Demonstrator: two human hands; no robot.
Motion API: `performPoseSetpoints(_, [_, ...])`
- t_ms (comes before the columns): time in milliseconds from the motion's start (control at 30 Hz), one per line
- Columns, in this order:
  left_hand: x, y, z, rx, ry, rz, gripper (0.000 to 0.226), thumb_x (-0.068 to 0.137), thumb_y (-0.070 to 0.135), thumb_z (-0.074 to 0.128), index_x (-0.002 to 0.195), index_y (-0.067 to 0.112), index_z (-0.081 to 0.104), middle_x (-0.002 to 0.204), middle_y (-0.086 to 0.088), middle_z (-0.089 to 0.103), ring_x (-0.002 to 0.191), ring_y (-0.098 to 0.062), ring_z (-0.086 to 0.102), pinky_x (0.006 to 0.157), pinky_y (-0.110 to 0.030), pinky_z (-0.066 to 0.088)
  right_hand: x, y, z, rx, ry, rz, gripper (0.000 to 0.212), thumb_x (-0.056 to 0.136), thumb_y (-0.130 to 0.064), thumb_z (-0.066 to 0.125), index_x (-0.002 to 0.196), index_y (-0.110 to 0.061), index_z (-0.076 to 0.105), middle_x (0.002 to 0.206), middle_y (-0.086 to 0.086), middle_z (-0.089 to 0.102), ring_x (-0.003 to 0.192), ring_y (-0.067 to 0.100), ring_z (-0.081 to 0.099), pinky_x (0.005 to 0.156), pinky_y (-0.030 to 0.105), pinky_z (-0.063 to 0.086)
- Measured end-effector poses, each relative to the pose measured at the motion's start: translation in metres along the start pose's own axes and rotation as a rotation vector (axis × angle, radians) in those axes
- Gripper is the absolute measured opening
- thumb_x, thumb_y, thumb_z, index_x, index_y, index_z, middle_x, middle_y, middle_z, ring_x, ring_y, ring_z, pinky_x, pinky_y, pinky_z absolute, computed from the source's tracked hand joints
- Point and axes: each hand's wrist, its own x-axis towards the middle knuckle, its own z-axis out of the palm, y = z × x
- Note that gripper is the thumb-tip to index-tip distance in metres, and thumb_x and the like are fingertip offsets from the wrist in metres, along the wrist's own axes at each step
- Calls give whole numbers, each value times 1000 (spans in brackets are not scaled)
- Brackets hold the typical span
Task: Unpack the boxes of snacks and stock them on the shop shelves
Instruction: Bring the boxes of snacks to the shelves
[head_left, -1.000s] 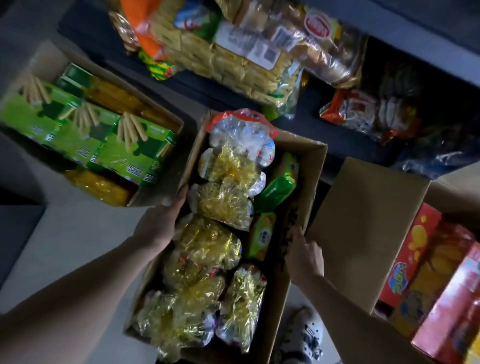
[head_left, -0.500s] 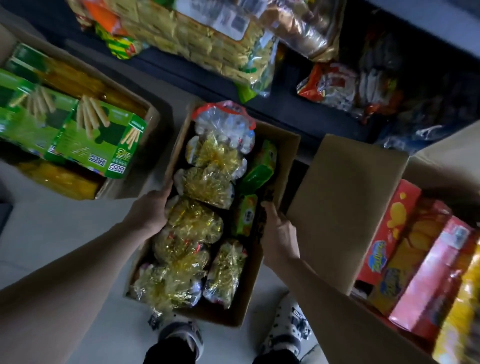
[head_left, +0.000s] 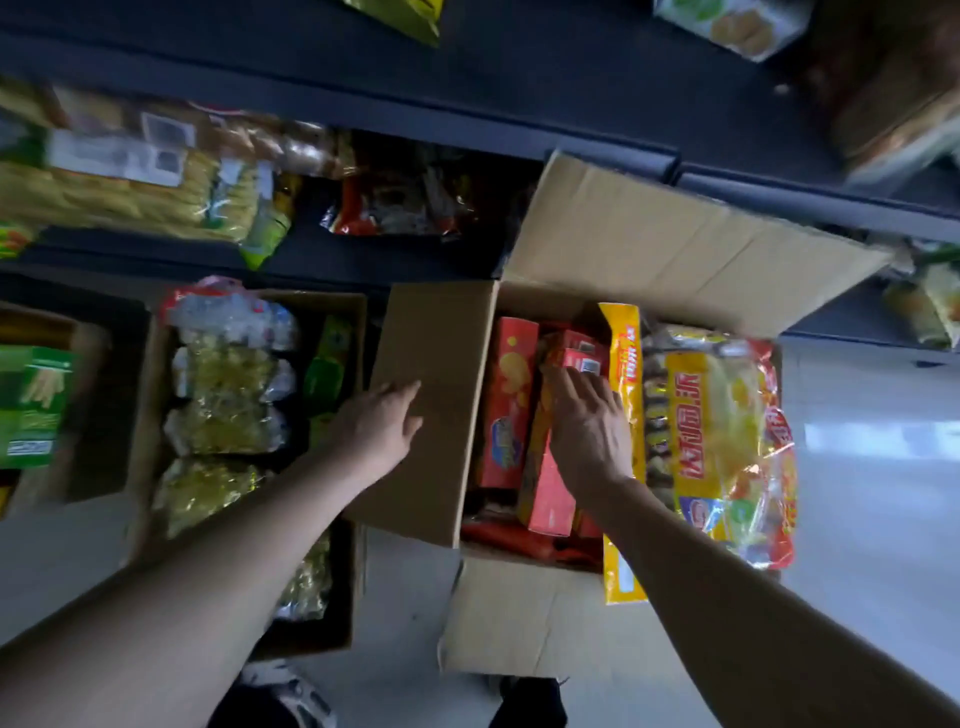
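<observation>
An open cardboard box (head_left: 675, 249) on the floor holds upright red snack boxes (head_left: 506, 410), a long yellow packet (head_left: 626, 358) and a big yellow-and-red bag (head_left: 727, 441). My right hand (head_left: 587, 431) reaches into it, its fingers spread over the top of a red box with a barcode (head_left: 579, 356). My left hand (head_left: 379, 426) lies flat on that box's left flap (head_left: 436, 343). Further left, a second open box (head_left: 353, 571) is filled with gold-wrapped packs (head_left: 223, 374) and green packets (head_left: 327, 364).
A third box at the far left holds green stick-snack cartons (head_left: 31, 405). Dark shelves (head_left: 467, 119) run across the top, stocked with yellow noodle packs (head_left: 119, 192) and red bags (head_left: 395, 202). My shoes show at the bottom edge. Pale floor (head_left: 872, 467) lies right of the boxes.
The view swung right. Both hands let go of the sides of the gold-pack box; the left now rests on the right box's flap and the right is on the red boxes.
</observation>
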Motion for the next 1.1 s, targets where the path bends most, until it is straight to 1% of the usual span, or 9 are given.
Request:
performPoseSetpoints(100, [21, 57, 25, -5, -71, -50, 58, 103, 32, 45, 154, 15, 25, 151, -12, 40, 134, -29, 43, 104, -33, 37, 0, 76, -11, -26, 117, 79, 48, 81, -4, 64, 128, -13, 59, 115, 10, 65, 103, 36, 56, 84, 44, 46])
performPoseSetpoints(200, [34, 87, 45, 83, -83, -171, 63, 103, 31, 44, 155, 10, 16, 149, -20, 39, 132, -35, 43, 103, -37, 35, -9, 140, -23, -17, 125, 147, 44, 81, -6, 64, 125, -11, 60, 114, 14, 64, 103, 37, 55, 85, 45, 44])
performPoseSetpoints(400, [54, 109, 70, 202, -25, -362, 73, 102, 23, 47, 156, 13, 1, 122, -27, 60, 105, -41, 60, 71, -36, 44, -10, 239, -31, -49, -22, 49, 54, 89, -12, 62, 141, -21, 50, 144, 8, 52, 124, 34, 51, 99, 45, 43])
performPoseSetpoints(567, [59, 124, 82, 281, 4, -471, 78, 97, 11, 48, 156, 17, -2, 119, -26, 61, 104, -41, 62, 73, -39, 47, 15, 231, -27, -34, -61, -34, 53, 99, -53, 36, 143, -28, 47, 145, 7, 49, 134, 35, 43, 107, 50, 36])
performPoseSetpoints(767, [37, 169, 118, -127, 46, -471, 71, 98, 35, 53, 154, 11, 17, 110, -15, 65, 96, -33, 65, 71, -34, 52, 1, 158, 17, 3, -133, -267, 66, 87, -60, 56, 146, -33, 45, 158, 13, 34, 147, 42, 23, 118, 58, 15])
performPoseSetpoints(900, [37, 229, 137, -180, 14, -129, 73, 96, 24, 55, 154, 31, 11, 92, -5, 66, 78, -23, 66, 61, -24, 52, -11, 167, 31, -67, -230, -191, 77, 76, -36, 77, 147, -33, 45, 159, 5, 34, 148, 46, 17, 120, 56, 11])
performPoseSetpoints(967, [47, 263, 142, -422, 20, -114, 58, 101, 18, 48, 153, 26, 24, 101, 0, 59, 86, -13, 58, 56, -3, 41, -9, 186, 28, -83, -254, -158, 78, 87, -27, 65, 155, -34, 27, 164, 3, 21, 150, 46, 3, 121, 55, 3])
performPoseSetpoints(1033, [64, 294, 153, -675, -92, -193, 42, 106, 18, 36, 147, 10, 38, 124, -6, 58, 102, -14, 55, 56, 2, 39, 0, 212, 18, -110, -326, -154, 73, 93, -24, 41, 158, -37, 10, 167, 1, 4, 151, 40, -10, 123, 52, -5])
performPoseSetpoints(1100, [85, 314, 173, -682, -114, -152, 40, 107, 20, 32, 140, 3, 46, 136, -9, 54, 121, -23, 55, 60, -1, 44, 14, 241, 6, -116, -364, -137, 71, 92, -22, 30, 158, -38, 10, 167, -2, -1, 152, 34, -12, 123, 49, -4])
